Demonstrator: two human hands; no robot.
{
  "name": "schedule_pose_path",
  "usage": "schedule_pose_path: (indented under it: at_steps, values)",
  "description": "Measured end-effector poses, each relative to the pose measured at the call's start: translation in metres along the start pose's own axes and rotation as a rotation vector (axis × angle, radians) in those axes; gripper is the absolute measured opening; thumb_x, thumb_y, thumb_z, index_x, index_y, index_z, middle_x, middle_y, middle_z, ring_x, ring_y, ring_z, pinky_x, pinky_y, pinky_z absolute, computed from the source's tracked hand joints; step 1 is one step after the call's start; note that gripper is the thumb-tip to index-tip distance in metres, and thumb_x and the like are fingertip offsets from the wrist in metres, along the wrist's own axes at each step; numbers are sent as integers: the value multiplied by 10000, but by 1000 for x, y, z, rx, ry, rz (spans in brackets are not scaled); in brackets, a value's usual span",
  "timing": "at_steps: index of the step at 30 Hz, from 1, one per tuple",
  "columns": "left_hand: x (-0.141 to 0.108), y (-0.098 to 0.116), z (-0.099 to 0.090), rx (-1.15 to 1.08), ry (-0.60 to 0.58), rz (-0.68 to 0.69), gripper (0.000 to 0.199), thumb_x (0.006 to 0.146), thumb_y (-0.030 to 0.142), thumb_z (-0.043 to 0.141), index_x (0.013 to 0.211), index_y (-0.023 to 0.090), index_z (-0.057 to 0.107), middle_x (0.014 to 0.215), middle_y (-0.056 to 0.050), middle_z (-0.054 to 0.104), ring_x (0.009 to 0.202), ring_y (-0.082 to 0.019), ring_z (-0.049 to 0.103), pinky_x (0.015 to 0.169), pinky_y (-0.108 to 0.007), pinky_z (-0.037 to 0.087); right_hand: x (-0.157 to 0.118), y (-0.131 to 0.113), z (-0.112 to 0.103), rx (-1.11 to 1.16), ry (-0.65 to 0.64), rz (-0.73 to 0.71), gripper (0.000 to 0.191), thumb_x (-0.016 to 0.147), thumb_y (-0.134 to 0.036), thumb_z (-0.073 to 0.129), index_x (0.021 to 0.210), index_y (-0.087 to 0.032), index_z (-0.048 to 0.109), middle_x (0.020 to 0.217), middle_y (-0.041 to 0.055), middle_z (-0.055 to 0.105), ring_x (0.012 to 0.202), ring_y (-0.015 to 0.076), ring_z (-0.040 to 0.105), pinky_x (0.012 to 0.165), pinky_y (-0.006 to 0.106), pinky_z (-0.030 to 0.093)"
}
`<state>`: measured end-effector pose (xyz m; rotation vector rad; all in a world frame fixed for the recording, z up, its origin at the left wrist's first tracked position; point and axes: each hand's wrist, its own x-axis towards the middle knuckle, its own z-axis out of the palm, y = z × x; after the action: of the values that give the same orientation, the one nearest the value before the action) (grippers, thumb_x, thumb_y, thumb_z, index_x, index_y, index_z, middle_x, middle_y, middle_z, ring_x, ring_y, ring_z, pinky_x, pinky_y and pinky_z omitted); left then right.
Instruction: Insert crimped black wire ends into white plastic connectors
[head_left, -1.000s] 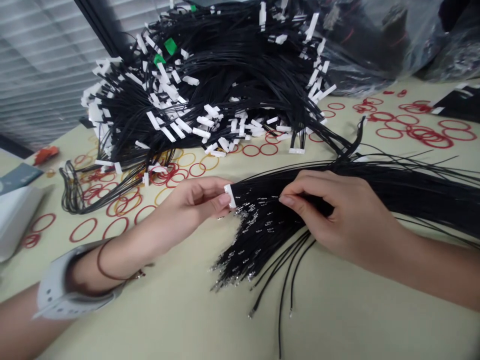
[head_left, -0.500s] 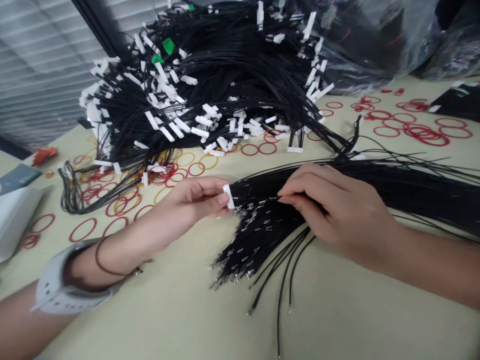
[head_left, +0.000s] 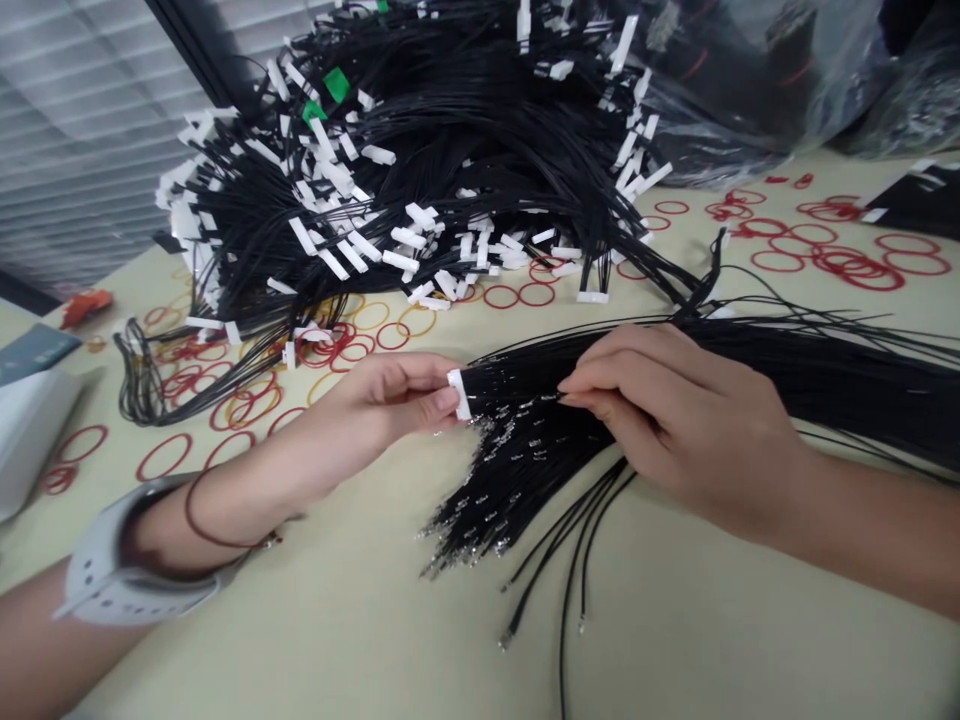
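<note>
Between its thumb and fingers, my left hand (head_left: 409,400) pinches a small white connector (head_left: 459,395) at the left end of a bundle of black wires (head_left: 840,385). My right hand (head_left: 675,410) is over the bundle, its thumb and index finger pinched on a thin black wire that runs left toward the connector. Whether the wire's tip is inside the connector cannot be made out. Loose wire ends with small metal terminals (head_left: 465,540) fan out below and between the hands. A few separate wires hang down toward the near side.
A large heap of black cables (head_left: 480,130) with white connectors lies at the back. Red rubber bands (head_left: 855,268) and yellow ones (head_left: 371,316) are scattered about. Clear plastic bags (head_left: 750,90) stand back right, a white box (head_left: 34,440) at the left edge of the table (head_left: 360,620).
Both hands keep their grips and have hardly moved. The view has shifted slightly, and the loose wires near the front hang a little lower and further right in the picture.
</note>
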<state>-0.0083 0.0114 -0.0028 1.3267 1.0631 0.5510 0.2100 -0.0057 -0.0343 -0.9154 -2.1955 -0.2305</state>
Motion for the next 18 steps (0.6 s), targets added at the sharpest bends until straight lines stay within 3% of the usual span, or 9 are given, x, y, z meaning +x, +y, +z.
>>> schedule_pose_path:
  at_steps: [8, 18]
  values:
    - [-3, 2, 2, 11, -57, 53, 126, 810, 128, 529, 841, 182, 639, 771, 22, 637, 708, -61, 571, 654, -121, 428, 1, -1, 2, 51, -68, 35, 104, 821, -102, 448, 765, -141, 527, 763, 41, 582, 708, 128, 526, 618, 270, 406]
    - [-11, 3, 13, 144, -65, 62, 102, 811, 147, 526, 874, 158, 606, 768, 18, 619, 708, -75, 545, 649, -135, 411, -2, -5, 4, 118, -96, -61, 114, 833, -113, 429, 776, -131, 526, 749, 41, 545, 693, 128, 479, 630, 292, 368]
